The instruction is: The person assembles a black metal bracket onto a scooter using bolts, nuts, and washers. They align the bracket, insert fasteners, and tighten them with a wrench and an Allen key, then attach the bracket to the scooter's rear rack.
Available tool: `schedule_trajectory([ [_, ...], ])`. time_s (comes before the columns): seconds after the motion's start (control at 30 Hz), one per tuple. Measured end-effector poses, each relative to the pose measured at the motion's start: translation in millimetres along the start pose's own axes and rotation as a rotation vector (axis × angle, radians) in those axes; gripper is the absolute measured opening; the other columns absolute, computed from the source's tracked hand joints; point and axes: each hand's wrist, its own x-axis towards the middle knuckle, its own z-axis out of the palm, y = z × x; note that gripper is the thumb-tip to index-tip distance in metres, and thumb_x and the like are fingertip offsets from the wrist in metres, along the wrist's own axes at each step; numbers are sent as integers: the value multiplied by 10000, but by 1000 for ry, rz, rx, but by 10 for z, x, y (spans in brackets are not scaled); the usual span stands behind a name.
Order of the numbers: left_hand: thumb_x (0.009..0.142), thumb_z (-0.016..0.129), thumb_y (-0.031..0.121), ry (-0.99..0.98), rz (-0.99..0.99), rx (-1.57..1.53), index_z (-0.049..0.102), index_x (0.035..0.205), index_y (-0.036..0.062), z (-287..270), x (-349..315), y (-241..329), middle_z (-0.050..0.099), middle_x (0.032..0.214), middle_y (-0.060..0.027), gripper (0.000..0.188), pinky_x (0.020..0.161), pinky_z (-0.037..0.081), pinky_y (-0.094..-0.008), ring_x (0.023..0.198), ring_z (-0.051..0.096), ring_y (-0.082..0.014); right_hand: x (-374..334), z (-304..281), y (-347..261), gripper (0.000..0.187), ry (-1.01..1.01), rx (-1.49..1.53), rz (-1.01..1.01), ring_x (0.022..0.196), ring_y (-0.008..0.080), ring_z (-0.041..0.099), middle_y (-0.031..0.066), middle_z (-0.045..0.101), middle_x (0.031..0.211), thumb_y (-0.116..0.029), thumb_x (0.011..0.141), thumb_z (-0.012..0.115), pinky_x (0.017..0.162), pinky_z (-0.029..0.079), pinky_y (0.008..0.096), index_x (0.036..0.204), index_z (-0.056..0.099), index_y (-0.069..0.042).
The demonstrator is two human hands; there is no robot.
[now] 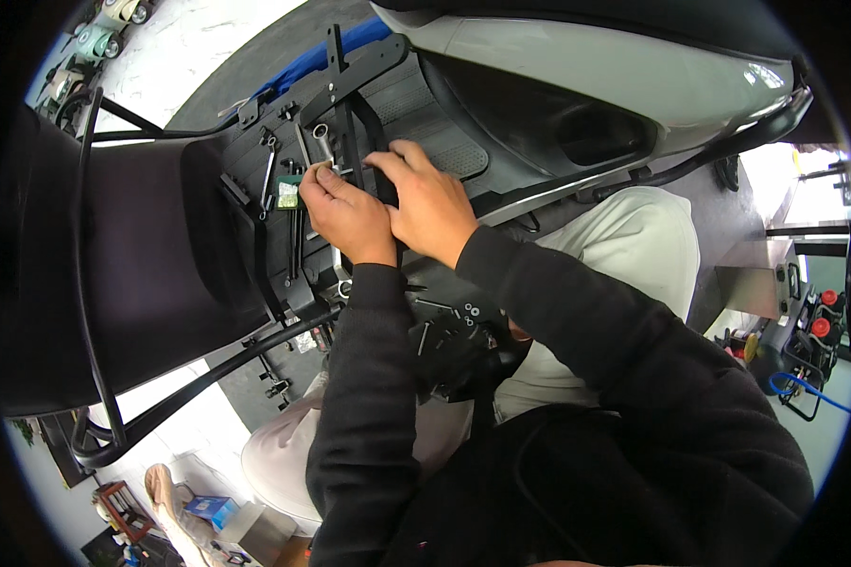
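Both my hands are together at an upright black metal bracket (341, 94) over the scooter's ribbed footboard (402, 94). The fingers of my left hand (347, 217) are pinched beside a small silver bolt-like piece (344, 172); what lies between the fingertips is hidden. My right hand (429, 200) touches its wrist side to the left hand, fingers bent round the dark bar of the bracket. Whatever those fingers grip cannot be made out. Just beyond the left fingertips lies a silver socket-ended wrench (322, 139). A green-and-white packet (287, 194) and a combination wrench (269, 173) rest to the left.
The black scooter seat (142, 255) with its tubular rail (87, 265) fills the left. A grey body panel (577, 66) spans the upper right. Washers (470, 312) and small hardware lie on a dark surface below my hands. At far right stands a metal box (758, 279).
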Motion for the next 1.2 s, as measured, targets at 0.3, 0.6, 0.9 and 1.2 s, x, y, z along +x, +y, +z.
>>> schedule_trajectory([
  [0.3, 1092, 518, 199, 20, 39, 46, 654, 1132, -42, 3, 8, -7, 730, 972, -214, 279, 773, 547, -452, 865, 714, -374, 40, 54, 120, 557, -68, 17, -23, 1086, 438, 673, 172, 614, 1289, -161, 845, 771, 889, 564, 524, 1376, 625, -77],
  [0.6, 1092, 493, 253, -17, -7, 63, 665, 1141, -41, -36, -6, 90, 726, 1064, -233, 344, 830, 534, -459, 936, 702, -385, 76, 23, 112, 510, -126, 5, -42, 1037, 436, 692, 189, 638, 1218, -57, 859, 669, 870, 567, 517, 1367, 629, -82],
  [0.9, 1091, 517, 211, 16, 41, 37, 660, 1110, -40, -8, 15, 42, 735, 980, -221, 289, 776, 547, -463, 862, 707, -394, -28, 103, 101, 514, -42, 16, -37, 1022, 440, 698, 189, 628, 1267, -74, 868, 679, 855, 578, 526, 1378, 615, -98],
  [1.2, 1095, 487, 258, -27, -7, 67, 665, 1152, -36, -33, 2, 53, 728, 1068, -229, 349, 857, 534, -456, 957, 700, -385, -112, 145, 76, 550, 122, 44, -95, 990, 443, 708, 222, 607, 1313, -54, 863, 685, 855, 585, 518, 1404, 593, -85],
])
